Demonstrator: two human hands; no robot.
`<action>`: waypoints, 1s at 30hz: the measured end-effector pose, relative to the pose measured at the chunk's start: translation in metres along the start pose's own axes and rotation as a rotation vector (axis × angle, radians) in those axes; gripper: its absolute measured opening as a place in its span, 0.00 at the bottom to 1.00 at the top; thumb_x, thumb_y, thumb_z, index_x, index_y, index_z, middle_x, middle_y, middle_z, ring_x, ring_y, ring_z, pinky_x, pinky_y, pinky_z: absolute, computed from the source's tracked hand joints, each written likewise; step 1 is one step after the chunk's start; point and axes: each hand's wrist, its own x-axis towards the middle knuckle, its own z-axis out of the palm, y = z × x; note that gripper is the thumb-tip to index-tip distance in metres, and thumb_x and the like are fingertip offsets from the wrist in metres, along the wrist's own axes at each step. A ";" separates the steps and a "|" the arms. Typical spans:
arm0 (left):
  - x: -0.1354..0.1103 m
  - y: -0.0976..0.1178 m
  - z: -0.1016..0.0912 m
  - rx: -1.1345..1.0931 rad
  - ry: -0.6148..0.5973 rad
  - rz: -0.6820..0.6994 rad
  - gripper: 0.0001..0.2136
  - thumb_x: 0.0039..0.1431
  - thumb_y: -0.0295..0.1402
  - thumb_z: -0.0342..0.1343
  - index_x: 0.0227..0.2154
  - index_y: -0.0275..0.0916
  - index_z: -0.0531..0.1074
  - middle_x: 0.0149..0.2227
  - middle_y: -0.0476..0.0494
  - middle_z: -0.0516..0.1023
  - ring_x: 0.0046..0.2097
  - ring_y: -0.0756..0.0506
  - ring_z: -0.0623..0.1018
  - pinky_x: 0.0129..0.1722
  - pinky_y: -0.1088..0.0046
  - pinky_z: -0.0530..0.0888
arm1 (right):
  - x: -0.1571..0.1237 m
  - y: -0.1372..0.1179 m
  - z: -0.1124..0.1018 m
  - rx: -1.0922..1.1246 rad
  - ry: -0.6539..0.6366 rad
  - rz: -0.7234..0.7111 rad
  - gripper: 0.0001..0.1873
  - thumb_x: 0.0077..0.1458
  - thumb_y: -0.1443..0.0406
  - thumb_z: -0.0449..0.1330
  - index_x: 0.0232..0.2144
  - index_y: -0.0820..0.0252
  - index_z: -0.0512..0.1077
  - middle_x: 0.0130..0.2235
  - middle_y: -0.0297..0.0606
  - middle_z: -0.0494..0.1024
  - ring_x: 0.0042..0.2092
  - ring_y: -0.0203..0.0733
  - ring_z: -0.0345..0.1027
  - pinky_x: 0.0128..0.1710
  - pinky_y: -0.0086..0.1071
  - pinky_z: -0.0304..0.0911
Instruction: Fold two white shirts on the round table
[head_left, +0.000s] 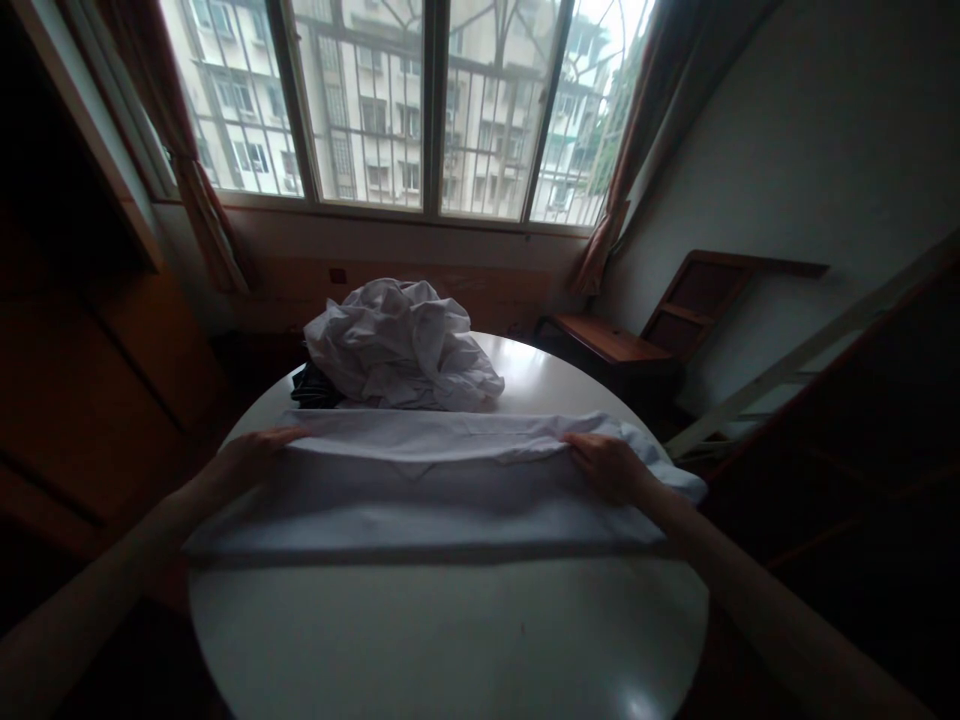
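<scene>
A white garment [450,505] lies spread across the round table, its far part folded over into a long band toward me. My left hand [262,450] grips the left end of that folded band, fingers closed on the cloth. At the band's right end, my right hand [604,465] pinches the same garment. The cloth between the two hands is pulled fairly straight, with a small pointed flap or seam showing near its middle. Past my right hand, a loose bunched part of the garment reaches the table's right edge.
Behind the garment sits a large crumpled heap of white cloth [401,345], with a dark item [315,388] at its left. The glossy white table [450,640] has a rounded edge. A wooden chair [615,338] stands back right, below a barred window [375,110].
</scene>
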 end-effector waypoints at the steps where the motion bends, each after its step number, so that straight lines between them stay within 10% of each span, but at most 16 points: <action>1: 0.007 0.000 -0.007 -0.008 0.019 -0.003 0.21 0.53 0.26 0.39 0.49 0.39 0.66 0.51 0.44 0.71 0.49 0.45 0.72 0.48 0.70 0.66 | 0.006 0.001 -0.006 -0.024 0.010 0.042 0.13 0.53 0.68 0.48 0.36 0.61 0.72 0.32 0.42 0.78 0.33 0.44 0.72 0.32 0.32 0.64; 7: 0.027 -0.007 -0.023 0.022 0.386 0.067 0.21 0.55 0.33 0.39 0.49 0.31 0.66 0.54 0.39 0.66 0.54 0.45 0.66 0.53 0.70 0.62 | 0.007 -0.005 -0.019 0.030 0.262 0.039 0.15 0.56 0.66 0.47 0.38 0.63 0.72 0.34 0.44 0.78 0.35 0.44 0.72 0.34 0.33 0.64; 13: -0.007 -0.026 0.021 0.033 0.087 0.168 0.23 0.54 0.28 0.37 0.51 0.34 0.65 0.56 0.43 0.64 0.57 0.47 0.62 0.57 0.70 0.56 | -0.035 -0.008 0.018 0.180 0.103 -0.161 0.18 0.51 0.74 0.47 0.43 0.60 0.69 0.44 0.43 0.75 0.46 0.42 0.68 0.45 0.36 0.64; 18: -0.006 -0.020 0.004 0.036 -0.122 0.045 0.29 0.42 0.22 0.41 0.53 0.35 0.63 0.58 0.45 0.61 0.59 0.45 0.60 0.58 0.68 0.56 | -0.025 -0.005 0.000 0.236 -0.110 -0.063 0.15 0.49 0.71 0.51 0.39 0.58 0.72 0.37 0.39 0.78 0.38 0.41 0.72 0.38 0.32 0.65; 21: 0.011 0.011 -0.022 0.081 -0.194 0.001 0.26 0.43 0.22 0.41 0.49 0.31 0.67 0.55 0.41 0.65 0.56 0.43 0.65 0.56 0.66 0.59 | 0.002 -0.013 -0.021 0.288 -0.111 0.016 0.13 0.52 0.66 0.51 0.36 0.58 0.73 0.32 0.37 0.79 0.33 0.40 0.72 0.35 0.31 0.65; 24: 0.032 0.066 -0.029 -0.012 0.042 0.094 0.27 0.44 0.20 0.39 0.50 0.34 0.65 0.54 0.43 0.67 0.54 0.46 0.67 0.55 0.69 0.61 | 0.037 -0.036 -0.027 0.382 0.073 0.080 0.15 0.55 0.66 0.48 0.39 0.59 0.73 0.38 0.38 0.78 0.39 0.41 0.72 0.39 0.32 0.64; 30: 0.070 0.184 0.025 -0.187 0.253 0.285 0.25 0.47 0.19 0.39 0.51 0.28 0.62 0.54 0.34 0.65 0.56 0.45 0.64 0.56 0.68 0.59 | 0.090 -0.115 0.018 0.401 0.061 0.121 0.19 0.57 0.68 0.44 0.46 0.58 0.69 0.44 0.40 0.75 0.45 0.44 0.69 0.45 0.35 0.62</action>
